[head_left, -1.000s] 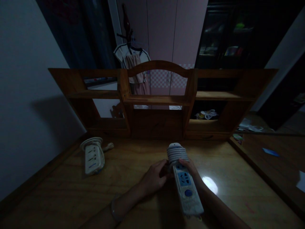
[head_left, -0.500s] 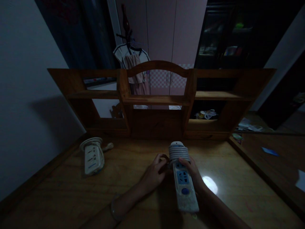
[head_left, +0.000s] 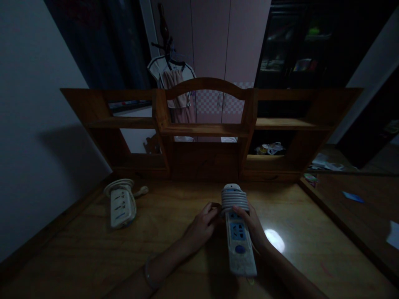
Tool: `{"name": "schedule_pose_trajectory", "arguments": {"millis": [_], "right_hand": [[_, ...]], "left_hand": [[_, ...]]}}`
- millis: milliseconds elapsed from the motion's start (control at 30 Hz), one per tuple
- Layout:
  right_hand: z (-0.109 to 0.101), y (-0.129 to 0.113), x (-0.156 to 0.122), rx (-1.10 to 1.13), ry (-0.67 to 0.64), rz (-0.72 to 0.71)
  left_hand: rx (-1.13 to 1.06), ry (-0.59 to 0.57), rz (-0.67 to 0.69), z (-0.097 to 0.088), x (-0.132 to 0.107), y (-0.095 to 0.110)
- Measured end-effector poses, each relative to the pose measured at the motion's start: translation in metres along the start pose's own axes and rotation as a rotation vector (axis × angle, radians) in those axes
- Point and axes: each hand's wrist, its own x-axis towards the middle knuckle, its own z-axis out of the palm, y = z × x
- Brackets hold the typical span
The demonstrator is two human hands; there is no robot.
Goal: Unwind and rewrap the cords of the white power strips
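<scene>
A long white power strip with blue sockets and a round blue button is held tilted above the wooden desk. Its grey power cord is wound in several tight turns around the far end. My right hand grips the strip from the right, thumb pressed on top just below the windings. On the other side, my left hand has its fingers curled in a pinch at the left edge of the coil, on the cord; the fingertips are partly hidden. A bracelet circles my left wrist.
Left on the desk lies a second white power strip with its cord coiled and plug out. A wooden shelf unit rises along the back edge. At right, a lower brown surface holds a blue card and papers.
The near end of the power strip has swung slightly left. Both hands stay in nearly the same place, and the windings look the same.
</scene>
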Motion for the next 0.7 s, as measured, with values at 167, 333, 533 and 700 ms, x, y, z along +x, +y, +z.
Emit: {"name": "schedule_pose_trajectory", "arguments": {"millis": [167, 333, 533, 700], "right_hand": [[0.001, 0.0012, 0.0009, -0.001, -0.001, -0.029], [0.0023, -0.0003, 0.0011, 0.01, 0.008, -0.039], [0.0013, 0.0019, 0.002, 0.073, 0.018, 0.018], [0.0025, 0.0021, 0.0015, 0.114, 0.033, 0.03]], "left_hand": [[-0.002, 0.005, 0.013, -0.0002, 0.0002, 0.0005], [-0.004, 0.005, 0.012, -0.0006, 0.0007, -0.0012], [0.004, -0.005, 0.006, -0.0016, -0.0006, 0.0006], [0.023, -0.015, -0.003, -0.0021, -0.0011, 0.002]]}}
